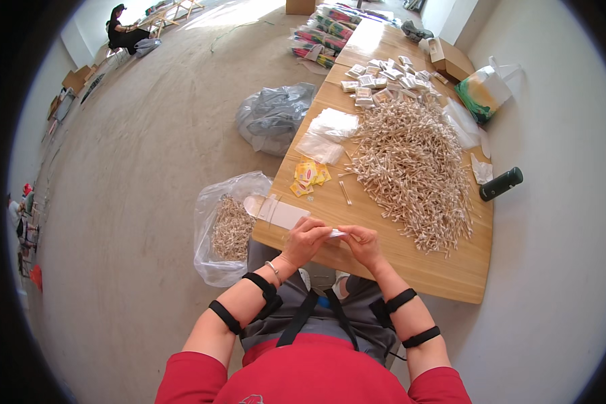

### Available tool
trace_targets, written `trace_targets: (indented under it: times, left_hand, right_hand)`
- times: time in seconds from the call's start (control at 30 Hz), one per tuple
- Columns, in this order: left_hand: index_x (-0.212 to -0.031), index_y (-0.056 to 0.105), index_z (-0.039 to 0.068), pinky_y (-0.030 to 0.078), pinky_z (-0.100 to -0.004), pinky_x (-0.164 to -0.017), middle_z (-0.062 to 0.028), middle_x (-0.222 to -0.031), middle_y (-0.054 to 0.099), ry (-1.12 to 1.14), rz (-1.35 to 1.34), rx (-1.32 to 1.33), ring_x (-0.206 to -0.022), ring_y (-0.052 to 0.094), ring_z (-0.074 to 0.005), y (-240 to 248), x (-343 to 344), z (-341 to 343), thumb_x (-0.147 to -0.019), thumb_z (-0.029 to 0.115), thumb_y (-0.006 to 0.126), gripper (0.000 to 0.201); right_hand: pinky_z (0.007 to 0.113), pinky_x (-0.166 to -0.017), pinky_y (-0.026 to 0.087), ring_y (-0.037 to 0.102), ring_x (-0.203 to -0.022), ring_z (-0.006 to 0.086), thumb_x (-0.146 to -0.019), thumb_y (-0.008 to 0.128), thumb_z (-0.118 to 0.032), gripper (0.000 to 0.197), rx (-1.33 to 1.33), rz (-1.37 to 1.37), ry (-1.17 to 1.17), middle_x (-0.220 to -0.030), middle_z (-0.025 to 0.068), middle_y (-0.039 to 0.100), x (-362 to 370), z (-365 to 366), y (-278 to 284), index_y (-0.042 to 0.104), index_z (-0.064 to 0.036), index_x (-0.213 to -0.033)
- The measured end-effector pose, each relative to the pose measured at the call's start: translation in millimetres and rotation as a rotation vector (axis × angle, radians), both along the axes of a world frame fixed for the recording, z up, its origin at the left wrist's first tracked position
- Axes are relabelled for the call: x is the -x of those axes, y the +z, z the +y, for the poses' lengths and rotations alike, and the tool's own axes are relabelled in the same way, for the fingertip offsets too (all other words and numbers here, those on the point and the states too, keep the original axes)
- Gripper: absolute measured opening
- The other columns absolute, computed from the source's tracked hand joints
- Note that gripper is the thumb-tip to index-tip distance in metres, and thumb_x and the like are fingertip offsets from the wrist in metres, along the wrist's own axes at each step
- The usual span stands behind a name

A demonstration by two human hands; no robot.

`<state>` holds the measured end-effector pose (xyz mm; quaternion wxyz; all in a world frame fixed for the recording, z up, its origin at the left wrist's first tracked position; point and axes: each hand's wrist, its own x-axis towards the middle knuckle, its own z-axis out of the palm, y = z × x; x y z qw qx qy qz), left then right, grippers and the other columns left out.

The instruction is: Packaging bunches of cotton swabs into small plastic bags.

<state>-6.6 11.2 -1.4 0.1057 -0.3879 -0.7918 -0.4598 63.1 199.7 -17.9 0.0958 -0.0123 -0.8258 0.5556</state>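
Observation:
Close to the table's near edge, my left hand [304,240] and my right hand [362,245] meet, fingers closed in a pinch. Between them is a small white packet [336,233], held from both sides; its contents cannot be made out. Ahead and to the right spreads a large heap of cotton swabs [414,165]. A couple of loose swabs [345,192] lie just beyond my hands. Yellow printed cards [308,176] and a stack of clear plastic bags [326,131] sit toward the table's left edge. Filled swab packs [384,79] are piled behind the heap.
A flat white item [284,214] lies at the near left corner. Beside it hangs a clear bag of swabs [231,229]. A grey plastic bag [274,118] is on the floor. A dark bottle [501,184], a carrier bag [485,91] and a cardboard box [449,60] line the wall side.

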Motion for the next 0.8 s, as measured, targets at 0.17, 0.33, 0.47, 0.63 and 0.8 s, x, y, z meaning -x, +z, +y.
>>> trace_targets:
  times: [0.17,0.33,0.47,0.63,0.8]
  left_hand:
    - [-0.091,0.069,0.01,0.05,-0.0349,-0.074,-0.0045,-0.09,0.064,0.009,0.035,0.026,-0.085,0.058,-0.0241,5.8,-1.8,-0.5,-0.073,0.008,0.071,0.018]
    - [-0.089,0.067,0.009,0.051,-0.0346,-0.073,-0.0042,-0.09,0.064,-0.054,0.007,-0.024,-0.084,0.059,-0.0243,3.5,-0.5,-1.2,-0.073,0.007,0.071,0.016]
    - [-0.086,0.067,0.012,0.049,-0.0333,-0.074,-0.0002,-0.09,0.064,-0.036,0.189,0.052,-0.086,0.058,-0.0206,2.5,2.9,-3.3,-0.07,0.008,0.071,0.018]
    - [-0.086,0.067,0.017,0.042,-0.0301,-0.08,0.0062,-0.091,0.064,0.026,0.397,0.19,-0.09,0.056,-0.0133,6.0,1.1,-6.0,-0.069,0.013,0.068,0.018]
    - [-0.091,0.068,0.018,0.038,-0.0297,-0.083,0.0077,-0.096,0.065,0.069,0.463,0.233,-0.09,0.056,-0.0107,7.9,-3.0,-8.3,-0.072,0.014,0.065,0.019]
  right_hand:
    - [0.034,-0.077,0.052,0.065,-0.091,0.0262,-0.078,0.071,-0.012,0.026,-0.22,0.198,-0.014,-0.1,0.0102,0.068,-1.2,-7.6,19.1,0.068,-0.0075,-0.103]
    - [0.034,-0.077,0.053,0.066,-0.088,0.0256,-0.076,0.071,-0.007,0.022,-0.387,0.286,0.01,-0.098,0.0109,0.068,-0.7,-8.3,22.4,0.069,-0.0056,-0.098]
    - [0.034,-0.075,0.053,0.064,-0.09,0.0226,-0.074,0.067,-0.006,0.021,-0.65,0.417,-0.019,-0.098,0.007,0.067,1.1,-10.0,27.1,0.068,-0.0095,-0.094]
    - [0.034,-0.075,0.05,0.059,-0.093,0.0205,-0.072,0.063,-0.01,0.024,-0.901,0.53,-0.034,-0.095,0.0019,0.061,0.0,-10.1,28.4,0.066,-0.0109,-0.096]
    - [0.032,-0.074,0.047,0.056,-0.09,0.0196,-0.072,0.063,-0.012,0.026,-0.966,0.564,-0.019,-0.086,0.0013,0.054,0.0,-11.6,31.0,0.065,-0.009,-0.098]
